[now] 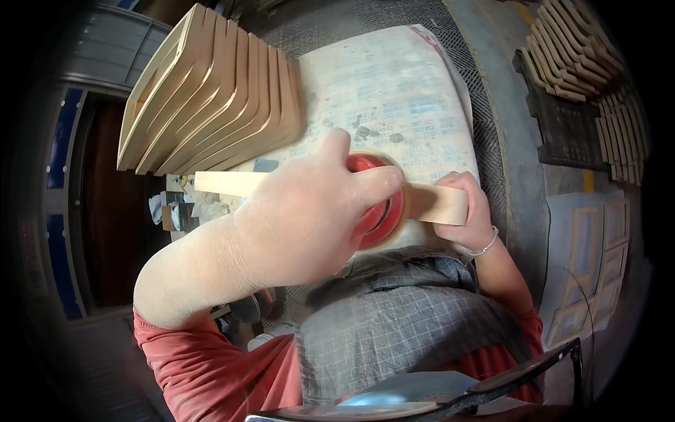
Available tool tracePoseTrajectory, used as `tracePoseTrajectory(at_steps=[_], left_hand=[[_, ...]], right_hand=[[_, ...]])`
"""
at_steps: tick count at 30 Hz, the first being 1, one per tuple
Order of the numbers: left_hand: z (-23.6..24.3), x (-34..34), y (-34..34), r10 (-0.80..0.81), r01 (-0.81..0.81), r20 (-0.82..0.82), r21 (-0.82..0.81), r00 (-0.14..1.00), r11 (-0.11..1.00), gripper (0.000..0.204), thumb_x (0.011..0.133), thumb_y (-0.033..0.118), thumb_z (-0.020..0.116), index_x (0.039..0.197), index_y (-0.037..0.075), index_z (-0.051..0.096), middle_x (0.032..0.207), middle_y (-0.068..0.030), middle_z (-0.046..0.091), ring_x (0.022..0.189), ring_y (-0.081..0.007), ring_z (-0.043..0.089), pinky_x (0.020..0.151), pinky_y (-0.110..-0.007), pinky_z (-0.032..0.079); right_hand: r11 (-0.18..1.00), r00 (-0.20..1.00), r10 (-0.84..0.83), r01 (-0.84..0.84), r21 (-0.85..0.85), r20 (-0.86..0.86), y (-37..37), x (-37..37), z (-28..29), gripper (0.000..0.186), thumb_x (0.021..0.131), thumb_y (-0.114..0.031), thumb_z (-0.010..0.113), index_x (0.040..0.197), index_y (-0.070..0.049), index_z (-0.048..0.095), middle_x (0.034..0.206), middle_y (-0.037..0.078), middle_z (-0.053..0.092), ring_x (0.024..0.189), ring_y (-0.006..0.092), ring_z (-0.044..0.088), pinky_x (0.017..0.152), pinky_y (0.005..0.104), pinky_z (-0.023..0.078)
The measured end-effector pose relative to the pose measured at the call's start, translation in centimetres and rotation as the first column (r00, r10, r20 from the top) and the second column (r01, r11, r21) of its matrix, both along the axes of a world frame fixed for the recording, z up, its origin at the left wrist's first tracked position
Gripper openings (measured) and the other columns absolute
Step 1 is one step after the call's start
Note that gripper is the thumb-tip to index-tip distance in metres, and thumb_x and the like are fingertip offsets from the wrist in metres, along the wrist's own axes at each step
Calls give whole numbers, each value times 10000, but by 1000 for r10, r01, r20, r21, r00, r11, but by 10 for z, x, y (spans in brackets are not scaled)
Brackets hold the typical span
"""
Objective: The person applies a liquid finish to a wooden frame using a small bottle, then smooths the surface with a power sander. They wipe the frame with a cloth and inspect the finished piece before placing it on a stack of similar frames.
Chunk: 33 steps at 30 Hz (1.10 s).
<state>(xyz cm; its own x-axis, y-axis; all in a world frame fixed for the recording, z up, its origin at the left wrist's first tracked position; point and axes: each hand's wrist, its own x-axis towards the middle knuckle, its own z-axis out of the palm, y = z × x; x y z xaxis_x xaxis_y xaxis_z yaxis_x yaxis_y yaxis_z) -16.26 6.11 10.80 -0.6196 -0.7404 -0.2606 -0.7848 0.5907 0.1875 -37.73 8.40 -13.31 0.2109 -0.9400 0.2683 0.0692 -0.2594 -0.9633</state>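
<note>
Left hand (pixel 316 211) grasps red tape roll (pixel 380 204); right hand (pixel 467 211) clenched on wooden strip (pixel 225 183); wooden frames (pixel 211 91) stacked nearby.

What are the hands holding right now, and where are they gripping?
The left hand grips a red roll of tape across its top. The right hand clasps the right end of a pale wooden strip.

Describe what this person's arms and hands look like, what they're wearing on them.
Both hands are bare, no gloves. The left hand and forearm look coated in fine pale dust, with a short red sleeve at the upper arm. The right hand has a thin silvery bracelet at the wrist.
</note>
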Motion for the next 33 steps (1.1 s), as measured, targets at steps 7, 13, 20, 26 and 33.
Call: tracePoseTrajectory(at_steps=[7,13,20,26,33], left_hand=[[-4,-64,4,-192,192,-49,12,980,981,344,772,115,669,1096,175,566,943,-216,482,678,-318,632,570,-387,540],[0,-27,5,33,-33,42,-7,999,999,476,694,69,758,1113,171,557,955,-170,490,794,-373,607,700,-420,534],[-7,83,19,518,-508,105,-113,849,854,515,651,63,762,1111,96,534,1078,-127,552,1014,-323,582,893,-388,490],[-4,90,26,594,-585,119,-104,796,804,523,645,80,768,1115,98,540,1083,-149,552,999,-338,591,881,-399,499],[-5,11,28,212,-212,0,15,977,977,540,669,91,797,1139,161,540,1007,-174,495,884,-393,596,781,-432,528]], right_hand=[[992,933,-88,52,-113,-348,2,4,10,526,630,-161,855,1059,-36,577,966,129,609,895,288,624,785,360,489],[999,990,-50,48,-12,-134,7,2,13,426,603,-46,761,970,-66,546,926,100,618,849,263,621,770,336,495],[999,995,-42,40,-26,-92,4,1,12,448,576,-62,754,962,-56,528,940,97,610,867,246,607,787,332,486],[1000,997,-25,25,-2,-76,3,4,11,455,577,-50,747,973,-49,524,963,98,618,885,225,610,801,319,484],[997,999,2,1,72,-41,7,-1,2,465,574,-26,730,991,-40,527,1006,98,611,917,188,586,837,304,469]])
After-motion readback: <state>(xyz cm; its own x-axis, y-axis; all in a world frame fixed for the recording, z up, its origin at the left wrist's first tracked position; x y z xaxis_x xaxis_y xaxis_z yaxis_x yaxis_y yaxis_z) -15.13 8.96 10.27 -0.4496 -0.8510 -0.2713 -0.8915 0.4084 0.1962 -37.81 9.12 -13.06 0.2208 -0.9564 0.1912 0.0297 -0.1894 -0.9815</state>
